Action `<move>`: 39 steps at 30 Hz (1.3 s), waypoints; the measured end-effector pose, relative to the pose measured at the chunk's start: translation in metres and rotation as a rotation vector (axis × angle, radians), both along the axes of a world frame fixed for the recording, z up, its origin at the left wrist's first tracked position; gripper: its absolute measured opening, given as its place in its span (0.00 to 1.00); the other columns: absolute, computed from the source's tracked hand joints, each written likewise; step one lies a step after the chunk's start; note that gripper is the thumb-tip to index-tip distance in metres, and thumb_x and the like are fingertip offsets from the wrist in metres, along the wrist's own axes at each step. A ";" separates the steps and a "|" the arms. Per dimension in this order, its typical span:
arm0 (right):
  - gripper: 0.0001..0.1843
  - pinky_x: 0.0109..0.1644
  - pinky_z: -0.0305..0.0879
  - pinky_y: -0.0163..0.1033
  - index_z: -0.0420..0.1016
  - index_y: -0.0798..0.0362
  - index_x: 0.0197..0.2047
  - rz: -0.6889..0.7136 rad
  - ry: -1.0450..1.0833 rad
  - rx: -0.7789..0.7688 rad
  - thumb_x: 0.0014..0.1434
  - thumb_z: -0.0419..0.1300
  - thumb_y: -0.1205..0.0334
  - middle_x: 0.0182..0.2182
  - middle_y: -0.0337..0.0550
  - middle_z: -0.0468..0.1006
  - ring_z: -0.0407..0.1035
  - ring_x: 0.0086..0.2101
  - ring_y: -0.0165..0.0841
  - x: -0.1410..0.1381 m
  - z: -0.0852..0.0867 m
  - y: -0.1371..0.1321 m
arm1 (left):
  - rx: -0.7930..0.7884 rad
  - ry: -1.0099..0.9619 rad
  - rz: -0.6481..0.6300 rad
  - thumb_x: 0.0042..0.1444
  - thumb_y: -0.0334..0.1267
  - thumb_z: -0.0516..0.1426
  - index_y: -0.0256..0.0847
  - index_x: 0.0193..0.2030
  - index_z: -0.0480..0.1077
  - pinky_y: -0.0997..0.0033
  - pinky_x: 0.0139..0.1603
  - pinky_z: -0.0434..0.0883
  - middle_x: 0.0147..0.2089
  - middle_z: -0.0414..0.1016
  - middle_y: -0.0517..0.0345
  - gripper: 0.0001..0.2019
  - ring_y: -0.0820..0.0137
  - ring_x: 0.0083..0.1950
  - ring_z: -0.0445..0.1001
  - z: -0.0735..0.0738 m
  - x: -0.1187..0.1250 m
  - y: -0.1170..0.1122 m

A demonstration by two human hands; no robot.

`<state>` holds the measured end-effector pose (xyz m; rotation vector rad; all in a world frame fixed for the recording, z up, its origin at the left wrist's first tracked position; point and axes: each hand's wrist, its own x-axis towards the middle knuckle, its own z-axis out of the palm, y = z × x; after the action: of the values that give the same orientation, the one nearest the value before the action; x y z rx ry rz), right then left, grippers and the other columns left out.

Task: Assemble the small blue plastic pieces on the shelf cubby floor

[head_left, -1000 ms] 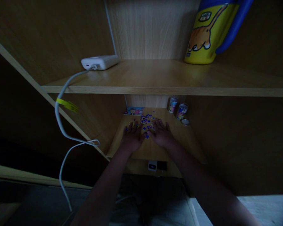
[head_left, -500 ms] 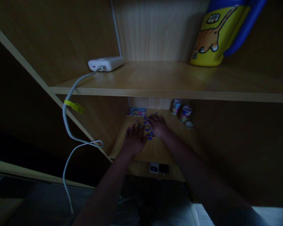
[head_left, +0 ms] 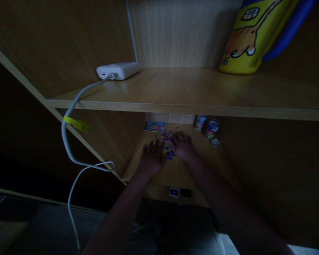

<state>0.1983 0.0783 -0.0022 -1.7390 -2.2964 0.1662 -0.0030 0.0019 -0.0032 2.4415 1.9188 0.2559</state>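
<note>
**"Where were the hands?"**

"Low in the middle of the frame, over the lower shelf. The left hand lay open, palm down, with its fingers spread at the edge of the scattered blue jigsaw pieces. The right hand was just beside it, arched, with its fingers bent down among the pieces."

**"Was either one gripping anything?"**

"The left showed nothing in its grasp. The right was too dark to tell: a piece could have been under those fingers, or not."

**"And the pieces themselves?"**

"They were spread over the wood just ahead of the hands and between them, with a few lying near the right hand's wrist side."

**"What else was nearby?"**

"Behind the pieces, a colourful cartoon picture card lay by the back wall. Toward the right stood two small printed cups, with a small round lid just in front of them."

**"Anything higher up?"**

"The upper shelf held a white power bank at its left, its white cable hanging down past a yellow tag. At the upper right, the top edge of the frame cut off a yellow cartoon-printed cup with blue trim."
</note>
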 end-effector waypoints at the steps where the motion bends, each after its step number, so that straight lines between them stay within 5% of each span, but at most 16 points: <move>1: 0.39 0.81 0.39 0.65 0.63 0.50 0.81 -0.006 0.001 -0.004 0.82 0.38 0.37 0.80 0.56 0.62 0.52 0.78 0.53 0.000 0.000 0.000 | -0.003 0.000 0.001 0.79 0.61 0.45 0.51 0.86 0.54 0.33 0.86 0.45 0.90 0.45 0.52 0.35 0.45 0.89 0.46 0.000 0.000 0.000; 14: 0.41 0.79 0.42 0.67 0.67 0.55 0.79 -0.082 0.030 -0.021 0.80 0.40 0.36 0.78 0.64 0.64 0.54 0.76 0.59 0.002 0.001 0.007 | -0.012 -0.003 0.006 0.79 0.62 0.45 0.52 0.87 0.53 0.35 0.87 0.43 0.90 0.45 0.53 0.36 0.46 0.89 0.45 0.001 0.000 0.000; 39: 0.38 0.82 0.38 0.63 0.68 0.54 0.79 -0.059 0.071 0.037 0.81 0.45 0.37 0.79 0.60 0.63 0.53 0.77 0.55 0.005 -0.006 0.009 | -0.011 -0.013 0.007 0.79 0.62 0.45 0.53 0.87 0.53 0.35 0.87 0.43 0.90 0.43 0.54 0.36 0.45 0.89 0.45 0.002 0.000 -0.001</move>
<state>0.2036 0.0869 -0.0079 -1.7513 -2.1823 0.1707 -0.0031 0.0013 -0.0010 2.4209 1.9181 0.2603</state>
